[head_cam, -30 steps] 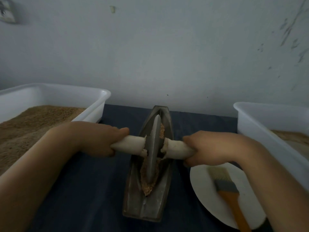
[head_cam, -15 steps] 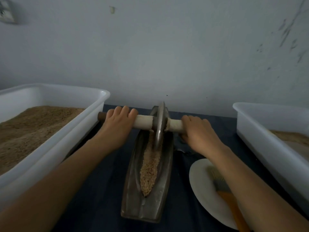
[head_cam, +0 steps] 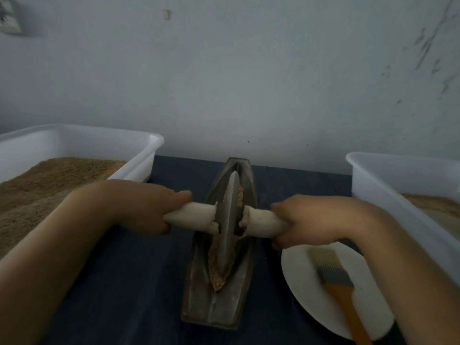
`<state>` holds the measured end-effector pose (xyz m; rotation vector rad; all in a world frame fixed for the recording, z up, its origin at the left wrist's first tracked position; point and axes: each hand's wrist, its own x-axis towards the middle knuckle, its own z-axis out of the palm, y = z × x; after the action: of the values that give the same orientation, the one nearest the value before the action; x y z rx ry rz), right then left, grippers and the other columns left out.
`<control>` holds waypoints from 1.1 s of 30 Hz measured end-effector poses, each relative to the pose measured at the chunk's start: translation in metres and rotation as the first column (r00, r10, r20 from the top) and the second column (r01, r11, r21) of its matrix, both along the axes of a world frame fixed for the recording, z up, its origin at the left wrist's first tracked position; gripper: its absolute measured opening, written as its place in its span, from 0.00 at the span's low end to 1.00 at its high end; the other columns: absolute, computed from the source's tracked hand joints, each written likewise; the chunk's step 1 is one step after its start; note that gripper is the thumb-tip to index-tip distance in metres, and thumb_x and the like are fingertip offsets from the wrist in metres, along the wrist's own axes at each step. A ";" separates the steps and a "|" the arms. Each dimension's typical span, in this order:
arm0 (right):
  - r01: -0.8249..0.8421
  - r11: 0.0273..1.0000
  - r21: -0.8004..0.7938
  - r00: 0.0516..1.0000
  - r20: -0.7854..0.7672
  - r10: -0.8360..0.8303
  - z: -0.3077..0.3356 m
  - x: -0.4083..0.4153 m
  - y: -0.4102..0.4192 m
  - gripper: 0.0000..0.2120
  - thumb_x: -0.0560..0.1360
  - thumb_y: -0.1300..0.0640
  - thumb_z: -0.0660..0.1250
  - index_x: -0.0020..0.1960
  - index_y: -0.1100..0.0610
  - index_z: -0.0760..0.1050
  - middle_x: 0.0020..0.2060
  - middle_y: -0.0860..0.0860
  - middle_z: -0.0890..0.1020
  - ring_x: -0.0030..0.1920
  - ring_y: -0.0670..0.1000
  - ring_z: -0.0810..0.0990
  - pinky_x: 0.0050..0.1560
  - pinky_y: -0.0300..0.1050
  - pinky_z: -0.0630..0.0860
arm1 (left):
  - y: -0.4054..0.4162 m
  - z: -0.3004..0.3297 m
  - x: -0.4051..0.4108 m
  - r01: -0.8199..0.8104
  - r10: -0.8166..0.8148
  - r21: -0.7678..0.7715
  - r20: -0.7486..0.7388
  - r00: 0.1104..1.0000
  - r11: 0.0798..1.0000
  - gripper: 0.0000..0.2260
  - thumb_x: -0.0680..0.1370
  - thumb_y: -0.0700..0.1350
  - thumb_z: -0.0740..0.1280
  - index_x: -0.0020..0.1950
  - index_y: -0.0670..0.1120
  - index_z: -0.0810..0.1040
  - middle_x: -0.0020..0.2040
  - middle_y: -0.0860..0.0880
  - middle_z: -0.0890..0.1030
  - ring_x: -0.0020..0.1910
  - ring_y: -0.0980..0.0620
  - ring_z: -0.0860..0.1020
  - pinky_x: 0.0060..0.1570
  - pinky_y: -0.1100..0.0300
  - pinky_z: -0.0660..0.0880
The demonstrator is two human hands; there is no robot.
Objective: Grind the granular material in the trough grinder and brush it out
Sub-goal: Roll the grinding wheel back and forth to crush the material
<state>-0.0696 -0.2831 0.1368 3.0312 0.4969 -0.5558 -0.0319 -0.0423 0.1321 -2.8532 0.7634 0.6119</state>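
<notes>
Hands on either side of a metal grinding wheel (head_cam: 230,217) grip its pale axle handle (head_cam: 196,216), seen from the head camera. Left hand (head_cam: 139,205) wraps the left stub with fingers curled round it and thumb lying along the top; right hand (head_cam: 308,220) curls round the right stub, its fingertips hidden underneath. The even two-sided hold appears meant to keep the disc upright in the groove of the boat-shaped trough grinder (head_cam: 219,290), which lies lengthways on the dark cloth (head_cam: 124,282), pointing far to near. Granular material (head_cam: 217,275), brown and coarse, lies in the channel beneath and just near of the wheel, with a little showing on the far side. Brush (head_cam: 333,275) waits on a white plate (head_cam: 298,282) at near right, within reach for sweeping out. White bins stand at left (head_cam: 146,155) and right (head_cam: 378,175), both holding similar brown material. Grinding looks under way; brushing not yet begun.
</notes>
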 end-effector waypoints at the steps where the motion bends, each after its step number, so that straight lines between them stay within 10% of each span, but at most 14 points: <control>1: -0.005 1.000 0.005 1.000 -0.020 0.005 0.001 -0.002 0.000 0.14 0.75 0.49 0.66 0.56 0.55 0.72 0.46 0.50 0.77 0.42 0.47 0.75 0.36 0.38 0.68 | 0.001 0.002 -0.001 -0.002 0.002 0.002 -0.015 1.000 1.000 0.13 0.78 0.47 0.63 0.54 0.56 0.58 0.45 0.56 0.69 0.45 0.57 0.72 0.47 0.63 0.69; 9: 0.040 0.998 0.053 0.977 0.208 -0.051 -0.017 0.026 -0.002 0.10 0.75 0.51 0.65 0.51 0.54 0.67 0.43 0.50 0.74 0.42 0.50 0.73 0.33 0.40 0.64 | -0.005 -0.022 0.028 -0.024 0.048 -0.111 0.219 0.974 0.994 0.13 0.78 0.44 0.64 0.56 0.52 0.60 0.54 0.50 0.71 0.51 0.52 0.71 0.52 0.59 0.68; 18: 0.071 0.997 0.024 0.718 0.692 -0.068 -0.056 0.058 -0.012 0.11 0.75 0.52 0.62 0.54 0.55 0.67 0.51 0.52 0.75 0.51 0.55 0.73 0.41 0.45 0.57 | -0.016 -0.061 0.051 0.096 0.127 -0.247 0.750 0.649 0.964 0.18 0.74 0.42 0.66 0.62 0.48 0.66 0.56 0.48 0.71 0.54 0.48 0.70 0.53 0.55 0.64; 26: 0.063 0.998 0.005 0.971 0.229 -0.062 -0.020 0.024 0.000 0.10 0.75 0.53 0.64 0.53 0.56 0.69 0.44 0.50 0.75 0.40 0.48 0.71 0.30 0.36 0.62 | -0.005 -0.022 0.023 0.010 0.019 -0.119 0.242 0.970 0.993 0.16 0.77 0.45 0.64 0.59 0.54 0.60 0.54 0.52 0.71 0.52 0.54 0.71 0.53 0.60 0.69; 33: -0.001 1.000 0.018 1.000 -0.014 0.001 0.002 -0.007 0.002 0.14 0.75 0.49 0.66 0.55 0.57 0.74 0.46 0.52 0.78 0.42 0.48 0.75 0.36 0.40 0.68 | 0.001 0.004 -0.001 0.008 -0.010 -0.048 -0.044 0.999 0.999 0.11 0.78 0.45 0.63 0.52 0.55 0.61 0.41 0.56 0.69 0.39 0.59 0.70 0.43 0.64 0.68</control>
<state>-0.0762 -0.2814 0.1386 3.0460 0.5070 -0.5764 -0.0329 -0.0416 0.1359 -2.8865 0.8077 0.6662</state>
